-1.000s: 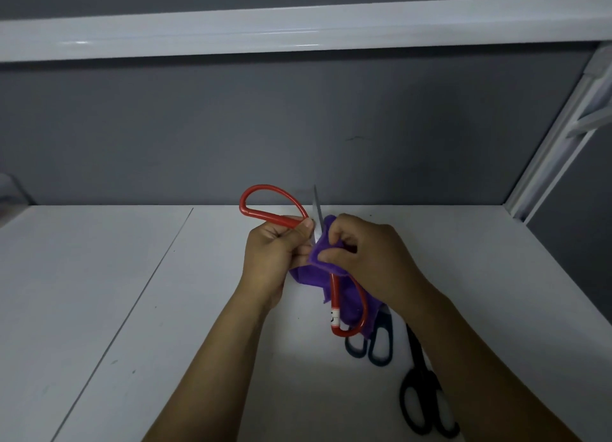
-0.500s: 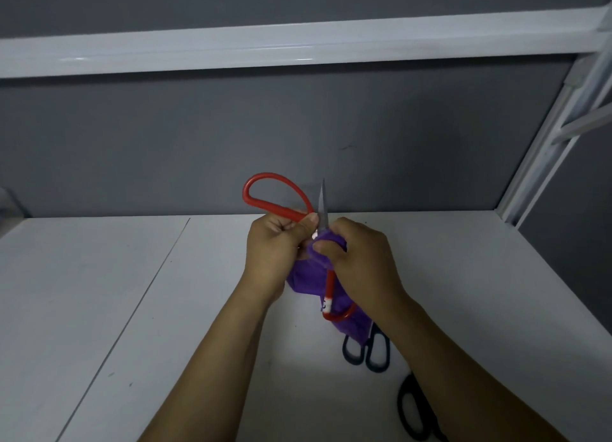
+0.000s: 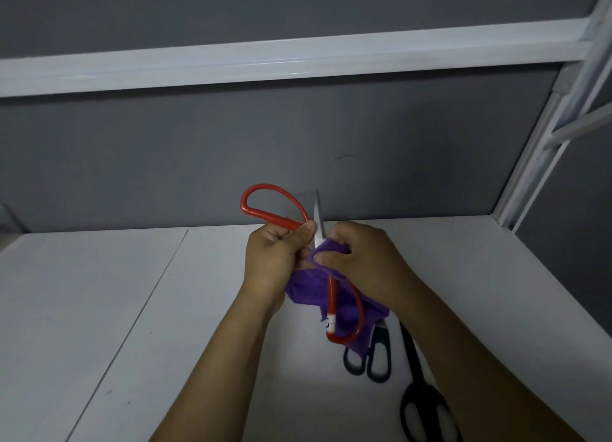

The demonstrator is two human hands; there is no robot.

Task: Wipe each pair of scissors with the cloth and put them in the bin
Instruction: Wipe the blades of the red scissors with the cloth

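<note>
Two scissors (image 3: 367,358) on shelf (image 3: 198,309), right

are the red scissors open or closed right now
Open: the red scissors have one handle loop up by the left hand, the other hanging below the right hand.

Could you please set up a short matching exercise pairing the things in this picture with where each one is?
Things:
1. red scissors
2. cloth
3. small dark scissors
4. big black scissors

Places:
A. lying on the table, partly under the right forearm
B. held up in the left hand, blade pointing up
C. pinched in the right hand around the blade
D. lying on the table, handles showing below the hanging cloth

Pairs: 1-B, 2-C, 3-D, 4-A
</note>
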